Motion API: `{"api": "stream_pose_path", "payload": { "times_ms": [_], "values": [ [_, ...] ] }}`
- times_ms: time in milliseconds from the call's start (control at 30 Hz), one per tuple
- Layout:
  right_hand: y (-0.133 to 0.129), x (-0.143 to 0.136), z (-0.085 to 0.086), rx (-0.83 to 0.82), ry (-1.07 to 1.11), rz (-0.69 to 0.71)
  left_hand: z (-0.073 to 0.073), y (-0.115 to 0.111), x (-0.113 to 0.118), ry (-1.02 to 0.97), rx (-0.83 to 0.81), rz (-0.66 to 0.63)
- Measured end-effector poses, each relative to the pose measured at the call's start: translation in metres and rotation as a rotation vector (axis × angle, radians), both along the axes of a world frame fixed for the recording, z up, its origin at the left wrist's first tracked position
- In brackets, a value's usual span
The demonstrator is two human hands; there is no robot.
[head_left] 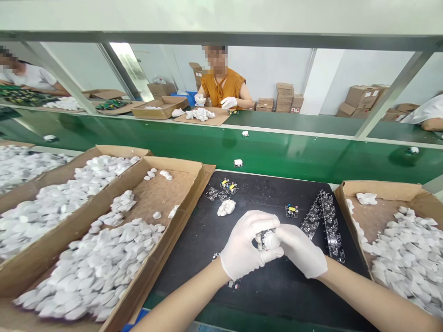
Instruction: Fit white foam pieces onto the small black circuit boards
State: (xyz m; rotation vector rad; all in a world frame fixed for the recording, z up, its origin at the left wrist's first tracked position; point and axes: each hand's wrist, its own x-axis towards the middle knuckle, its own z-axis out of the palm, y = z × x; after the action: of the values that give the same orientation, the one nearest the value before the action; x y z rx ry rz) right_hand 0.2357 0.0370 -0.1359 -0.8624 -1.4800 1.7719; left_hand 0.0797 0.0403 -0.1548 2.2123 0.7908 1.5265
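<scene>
Both of my hands wear white gloves and meet above the black work mat (194, 258). My left hand (247, 244) grips a small circuit board (262, 240) between thumb and fingers. A soft white lump (272, 240) sits against the board's side. The fingers of my right hand (301, 249) are closed together and pinch at the lump; their tips are partly hidden. Beyond my left hand lies another white lump (226, 208) on the mat, near loose boards with yellow parts (229, 186). A single board (291, 210) lies beyond my right hand.
Rows of black circuit boards (330, 226) lie at the mat's right. Cardboard trays of white lumps stand left (197, 189) and right (346, 193). Behind the mat runs a green conveyor (166, 143) carrying a board with white on it (238, 163). A gloved co-worker (223, 90) sits opposite.
</scene>
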Motion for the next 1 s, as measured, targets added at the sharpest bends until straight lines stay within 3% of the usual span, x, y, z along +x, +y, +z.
{"api": "stream_pose_path", "payload": {
  "times_ms": [167,400,633,833,1000],
  "values": [
    [-0.002,0.001,0.002,0.012,-0.013,0.005,0.003,-0.001,0.0,0.005,-0.033,0.007],
    [-0.002,-0.005,0.004,-0.235,0.165,0.013,0.001,-0.001,0.0,-0.032,-0.089,0.02],
    [-0.001,-0.004,-0.001,-0.103,-0.047,-0.003,0.0,0.0,0.002,0.043,0.049,0.036],
    [-0.002,-0.005,0.001,-0.135,0.042,-0.02,-0.006,-0.003,0.003,-0.012,-0.187,0.051],
    [-0.002,-0.008,0.004,-0.382,0.297,0.029,-0.011,-0.001,0.003,-0.145,-0.313,0.012]
  ]
}}
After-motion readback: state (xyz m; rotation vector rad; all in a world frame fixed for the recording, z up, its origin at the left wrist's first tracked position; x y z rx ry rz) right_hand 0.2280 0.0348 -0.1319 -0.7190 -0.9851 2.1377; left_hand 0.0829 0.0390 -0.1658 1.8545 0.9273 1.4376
